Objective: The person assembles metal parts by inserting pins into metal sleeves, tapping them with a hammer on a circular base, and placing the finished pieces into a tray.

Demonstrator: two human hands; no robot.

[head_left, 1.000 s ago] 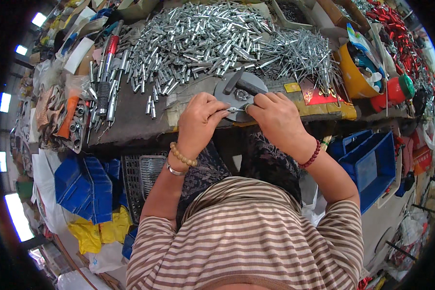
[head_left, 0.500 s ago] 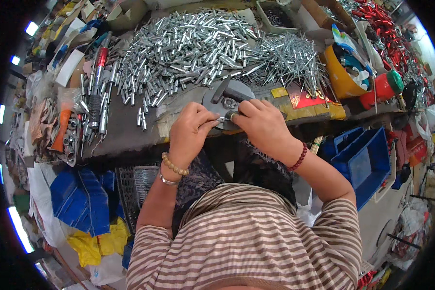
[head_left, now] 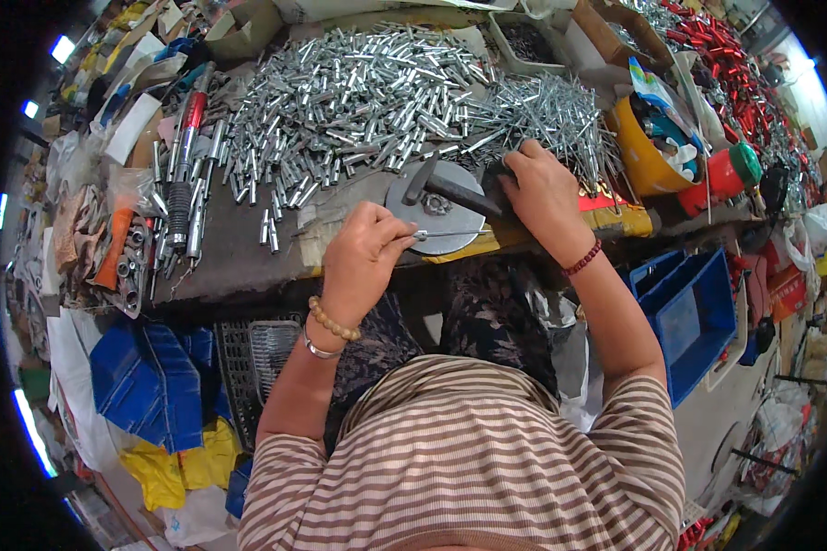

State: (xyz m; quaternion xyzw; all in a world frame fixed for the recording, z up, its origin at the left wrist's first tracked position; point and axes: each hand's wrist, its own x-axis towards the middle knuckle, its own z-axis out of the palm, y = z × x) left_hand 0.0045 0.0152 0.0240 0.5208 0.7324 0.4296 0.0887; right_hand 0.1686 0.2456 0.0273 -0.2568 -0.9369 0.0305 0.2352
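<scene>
My left hand [head_left: 368, 246] pinches the end of a thin metal rod [head_left: 455, 233] with a small fitting by the fingertips. The rod points right across the near edge of a round grey metal plate [head_left: 464, 241]. A hammer [head_left: 464, 196] lies on this plate, its head on the left and its dark handle slanting toward my right hand [head_left: 549, 197]. That hand hovers over the handle's far end, beside a dark shape, thumb and forefinger apart. Its other fingers are partly hidden. Behind the plate lie heaps of short silver tubes [head_left: 358, 92] and slim silver pins [head_left: 560, 119].
Metal tools and an orange-handled tool [head_left: 112, 253] crowd the bench's left. A yellow container [head_left: 648, 151] and a red jar with a green lid [head_left: 721, 179] stand right. Blue bins [head_left: 685, 317] sit below the bench on the right; blue panels [head_left: 147, 376] lie left.
My right hand has left the rod and moved right and away from me, toward the hammer handle. My left hand stays put with the rod, which now shows at full length.
</scene>
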